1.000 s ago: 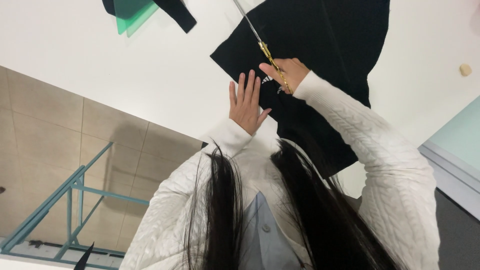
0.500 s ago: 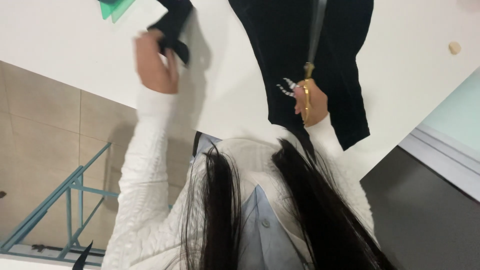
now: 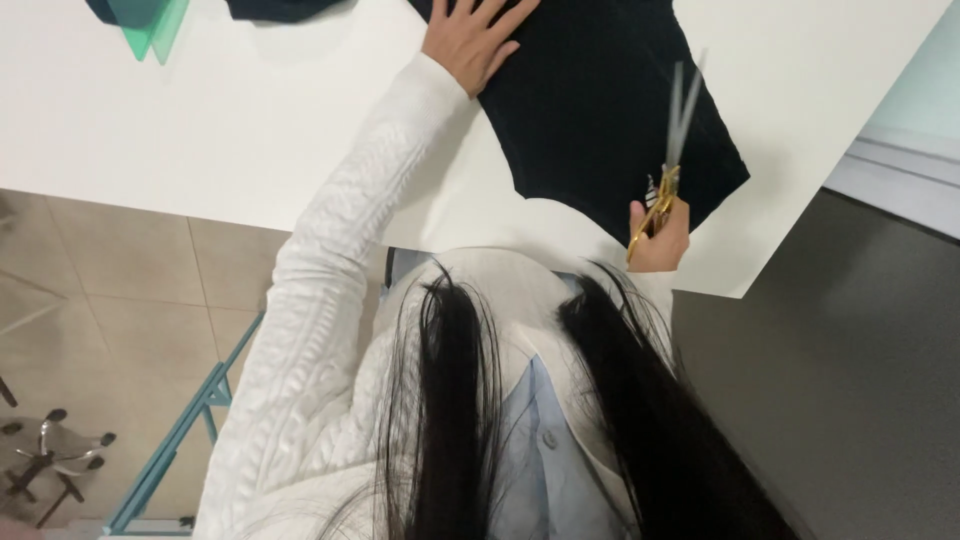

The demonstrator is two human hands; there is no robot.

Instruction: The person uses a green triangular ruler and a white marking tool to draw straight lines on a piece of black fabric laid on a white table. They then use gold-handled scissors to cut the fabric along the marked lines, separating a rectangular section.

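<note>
A: Currently, where does the dark navy fabric panel (image 3: 600, 110) lie?

B: Flat on the white tabletop (image 3: 200, 130). The left hand (image 3: 470, 40) is spread open, palm down, pinning the soft cloth.

A: And the right hand (image 3: 660, 240)?

B: Clenched around gold-handled steel scissors (image 3: 668, 150), blades over the curved cut edge.

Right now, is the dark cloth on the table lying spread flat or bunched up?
Spread flat: the dark cloth lies smooth on the white table, pressed by the left hand.
</note>
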